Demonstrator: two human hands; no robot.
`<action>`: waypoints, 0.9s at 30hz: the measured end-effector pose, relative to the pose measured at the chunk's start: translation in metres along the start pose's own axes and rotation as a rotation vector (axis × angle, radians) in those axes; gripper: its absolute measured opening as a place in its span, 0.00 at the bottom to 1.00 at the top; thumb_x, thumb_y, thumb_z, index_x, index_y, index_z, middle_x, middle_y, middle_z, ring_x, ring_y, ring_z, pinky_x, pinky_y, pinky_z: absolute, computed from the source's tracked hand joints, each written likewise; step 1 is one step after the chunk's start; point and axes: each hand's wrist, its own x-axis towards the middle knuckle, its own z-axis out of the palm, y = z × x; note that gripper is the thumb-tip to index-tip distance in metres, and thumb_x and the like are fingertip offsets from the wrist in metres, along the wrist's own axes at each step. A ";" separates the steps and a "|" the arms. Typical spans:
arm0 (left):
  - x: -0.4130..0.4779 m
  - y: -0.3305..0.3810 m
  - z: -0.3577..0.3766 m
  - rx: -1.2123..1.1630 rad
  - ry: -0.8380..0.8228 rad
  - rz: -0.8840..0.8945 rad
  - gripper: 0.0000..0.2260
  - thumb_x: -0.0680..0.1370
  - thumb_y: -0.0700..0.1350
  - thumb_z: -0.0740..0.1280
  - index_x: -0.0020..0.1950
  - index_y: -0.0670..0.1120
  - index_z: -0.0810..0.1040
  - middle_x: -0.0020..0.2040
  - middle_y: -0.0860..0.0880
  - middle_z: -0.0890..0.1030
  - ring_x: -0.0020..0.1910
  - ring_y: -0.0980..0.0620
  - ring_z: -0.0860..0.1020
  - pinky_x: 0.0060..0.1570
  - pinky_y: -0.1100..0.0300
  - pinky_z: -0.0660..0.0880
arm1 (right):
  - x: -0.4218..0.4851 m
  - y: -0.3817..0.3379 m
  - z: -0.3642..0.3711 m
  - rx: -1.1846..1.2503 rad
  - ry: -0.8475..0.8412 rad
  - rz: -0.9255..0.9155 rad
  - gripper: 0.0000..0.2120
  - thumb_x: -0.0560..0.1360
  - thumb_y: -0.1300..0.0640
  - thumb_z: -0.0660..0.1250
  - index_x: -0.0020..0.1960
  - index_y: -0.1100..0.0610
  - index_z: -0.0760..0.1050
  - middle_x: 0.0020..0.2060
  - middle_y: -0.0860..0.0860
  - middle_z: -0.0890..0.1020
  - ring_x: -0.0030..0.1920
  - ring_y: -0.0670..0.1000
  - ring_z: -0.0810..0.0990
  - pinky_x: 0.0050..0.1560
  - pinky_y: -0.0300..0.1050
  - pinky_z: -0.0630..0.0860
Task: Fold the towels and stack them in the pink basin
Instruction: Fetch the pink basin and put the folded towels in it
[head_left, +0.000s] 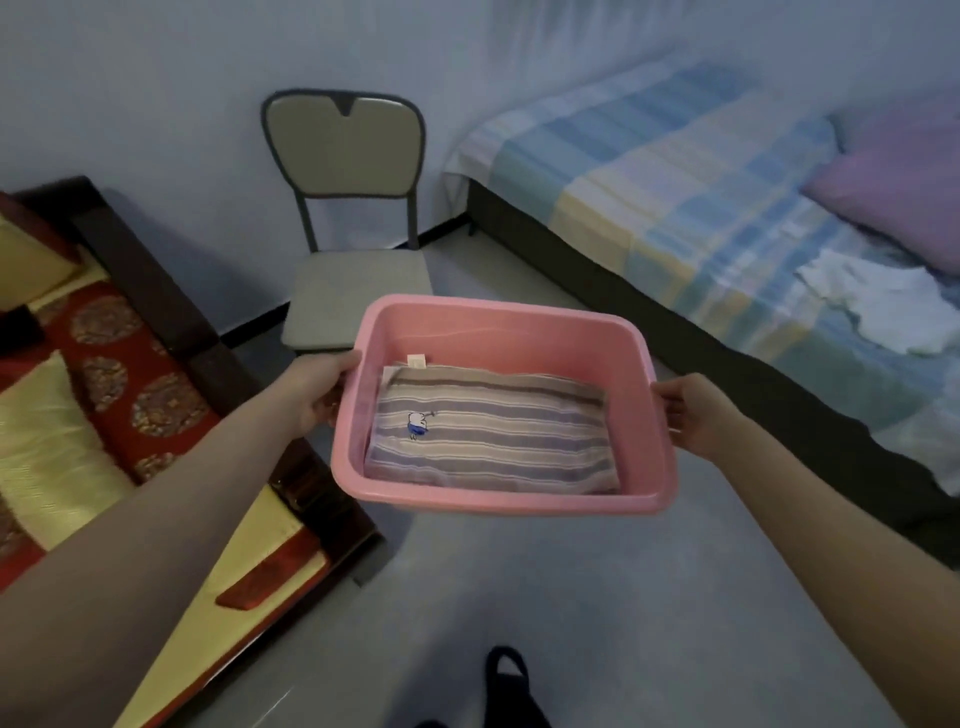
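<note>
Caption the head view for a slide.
Left hand and right hand hold the pink basin, a folded striped towel inside; white cloth lies on the bed.

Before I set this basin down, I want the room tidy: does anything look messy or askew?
One thing: a white cloth lies crumpled, unfolded, on the bed beside the purple pillow. The striped towel in the pink basin lies folded flat.

Nothing is legible: the white tag (417, 360) on the striped towel (493, 436) is too small to read.
</note>
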 end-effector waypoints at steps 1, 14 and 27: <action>0.010 0.008 0.004 -0.007 0.025 -0.004 0.07 0.76 0.47 0.68 0.48 0.43 0.78 0.44 0.43 0.77 0.40 0.47 0.74 0.47 0.50 0.72 | 0.019 -0.018 0.007 -0.027 -0.023 0.002 0.06 0.73 0.62 0.61 0.38 0.58 0.72 0.29 0.52 0.70 0.29 0.49 0.69 0.34 0.44 0.69; 0.182 0.097 -0.033 -0.129 0.330 -0.068 0.08 0.76 0.45 0.68 0.50 0.42 0.78 0.42 0.44 0.78 0.38 0.48 0.76 0.36 0.55 0.74 | 0.216 -0.203 0.198 -0.278 -0.180 -0.062 0.03 0.72 0.62 0.63 0.40 0.59 0.72 0.34 0.54 0.72 0.35 0.51 0.72 0.37 0.46 0.70; 0.406 0.130 -0.064 -0.193 0.616 -0.165 0.08 0.77 0.47 0.66 0.40 0.46 0.73 0.38 0.47 0.75 0.35 0.52 0.72 0.33 0.58 0.71 | 0.421 -0.316 0.427 -0.606 -0.291 -0.191 0.05 0.70 0.66 0.62 0.43 0.62 0.76 0.35 0.58 0.77 0.35 0.54 0.76 0.37 0.46 0.76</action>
